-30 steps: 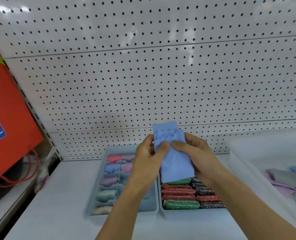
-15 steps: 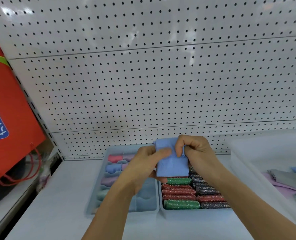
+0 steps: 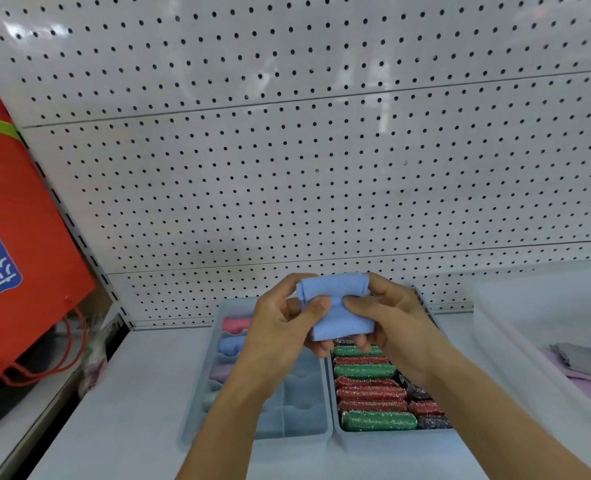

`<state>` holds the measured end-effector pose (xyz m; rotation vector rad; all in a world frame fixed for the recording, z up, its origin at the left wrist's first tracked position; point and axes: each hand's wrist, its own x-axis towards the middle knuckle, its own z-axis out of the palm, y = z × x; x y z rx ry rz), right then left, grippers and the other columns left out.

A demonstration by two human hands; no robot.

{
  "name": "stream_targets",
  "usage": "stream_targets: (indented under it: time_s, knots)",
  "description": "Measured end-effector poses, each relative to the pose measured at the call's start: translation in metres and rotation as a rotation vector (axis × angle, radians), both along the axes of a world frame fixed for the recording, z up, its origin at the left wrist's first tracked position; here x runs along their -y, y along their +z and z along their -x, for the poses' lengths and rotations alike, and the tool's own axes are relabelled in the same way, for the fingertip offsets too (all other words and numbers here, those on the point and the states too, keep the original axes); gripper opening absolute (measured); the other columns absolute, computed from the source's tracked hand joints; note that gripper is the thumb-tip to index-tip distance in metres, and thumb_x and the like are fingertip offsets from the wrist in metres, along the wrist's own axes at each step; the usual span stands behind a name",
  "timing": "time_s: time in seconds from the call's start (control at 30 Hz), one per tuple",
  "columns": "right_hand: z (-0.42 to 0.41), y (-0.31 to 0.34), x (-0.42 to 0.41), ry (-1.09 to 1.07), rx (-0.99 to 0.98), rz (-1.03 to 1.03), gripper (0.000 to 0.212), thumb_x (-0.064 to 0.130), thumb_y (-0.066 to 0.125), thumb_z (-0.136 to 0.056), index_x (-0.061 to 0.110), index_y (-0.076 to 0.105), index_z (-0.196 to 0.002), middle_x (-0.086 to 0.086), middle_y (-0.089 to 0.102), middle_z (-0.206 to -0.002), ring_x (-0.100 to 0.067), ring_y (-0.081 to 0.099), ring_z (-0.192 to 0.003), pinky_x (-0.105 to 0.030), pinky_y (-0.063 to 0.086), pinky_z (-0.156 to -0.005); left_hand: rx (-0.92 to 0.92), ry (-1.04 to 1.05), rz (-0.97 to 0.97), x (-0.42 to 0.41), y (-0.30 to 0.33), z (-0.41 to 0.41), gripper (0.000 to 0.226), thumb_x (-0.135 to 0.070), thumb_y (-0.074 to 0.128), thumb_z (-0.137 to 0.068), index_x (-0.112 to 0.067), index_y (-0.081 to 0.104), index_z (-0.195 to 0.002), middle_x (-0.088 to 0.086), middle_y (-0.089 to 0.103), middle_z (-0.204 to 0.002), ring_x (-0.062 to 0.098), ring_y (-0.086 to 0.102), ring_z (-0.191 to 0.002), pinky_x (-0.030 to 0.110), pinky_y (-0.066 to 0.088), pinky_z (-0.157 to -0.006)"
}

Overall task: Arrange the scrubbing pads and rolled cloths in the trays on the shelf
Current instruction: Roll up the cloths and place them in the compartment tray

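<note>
Above the divided tray (image 3: 288, 422) on the shelf, both hands hold a blue cloth (image 3: 339, 308) between them, partly rolled. The left hand (image 3: 283, 327) pinches its left edge with thumb and fingers; the right hand (image 3: 387, 320) curls round its right side. It looks soft, light and floppy, so gripping the roll's ends should keep it tight.

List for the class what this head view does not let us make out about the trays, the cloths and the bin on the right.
- Divided tray: the left hand and forearm hide several compartments.
- Scrubbing pad tray: its far rows lie behind the blue cloth and right hand.
- Rolled cloths nearest the front are blurred, colours unclear.
- Clear bin: cut off by the right edge.
</note>
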<state>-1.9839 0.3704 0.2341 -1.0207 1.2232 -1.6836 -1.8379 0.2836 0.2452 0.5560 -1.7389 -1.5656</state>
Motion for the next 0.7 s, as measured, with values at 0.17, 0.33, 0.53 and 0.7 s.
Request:
stream_targets:
  time_s: [0.17, 0.33, 0.53, 0.7]
  knots:
    - [-0.011, -0.001, 0.012, 0.104, 0.199, -0.015, 0.043, -0.009, 0.04, -0.093, 0.015, 0.069, -0.073, -0.011, 0.047, -0.054, -0.017, 0.042, -0.042, -0.023, 0.037, -0.04, -0.089, -0.161, -0.113, 0.014, -0.01, -0.019, 0.019, -0.006, 0.053, -0.085, -0.015, 0.069, -0.082, 0.009, 0.064, -0.077, 0.021, 0.056, -0.061, 0.029, 0.051, -0.056]
    - [-0.025, -0.01, 0.03, 0.123, 0.049, -0.044, 0.046, -0.016, 0.037, -0.09, 0.014, 0.063, -0.067, -0.016, 0.049, -0.072, -0.019, 0.043, -0.048, -0.028, 0.04, -0.043, 0.003, -0.264, -0.312, 0.038, -0.011, -0.041, 0.032, -0.026, 0.042, -0.082, -0.009, 0.069, -0.079, 0.021, 0.061, -0.096, 0.023, 0.06, -0.071, 0.036, 0.052, -0.059]
    - [-0.039, -0.016, 0.063, 0.056, -0.072, -0.097, 0.032, 0.001, 0.041, -0.086, 0.009, 0.065, -0.068, -0.021, 0.059, -0.08, -0.023, 0.052, -0.06, -0.033, 0.044, -0.052, 0.232, -0.168, 0.03, 0.074, -0.017, -0.062, 0.014, -0.009, 0.063, -0.085, -0.021, 0.068, -0.09, 0.01, 0.058, -0.082, 0.021, 0.054, -0.069, 0.027, 0.046, -0.063]
    - [-0.049, -0.039, 0.09, 0.04, -0.394, -0.108, 0.016, -0.003, 0.066, -0.082, 0.01, 0.059, -0.076, 0.005, 0.058, -0.066, -0.01, 0.047, -0.056, -0.022, 0.041, -0.054, 0.392, -0.126, 0.243, 0.119, -0.039, -0.07, 0.04, -0.011, 0.066, -0.077, -0.034, 0.062, -0.11, 0.012, 0.063, -0.1, 0.013, 0.057, -0.077, 0.033, 0.05, -0.072]
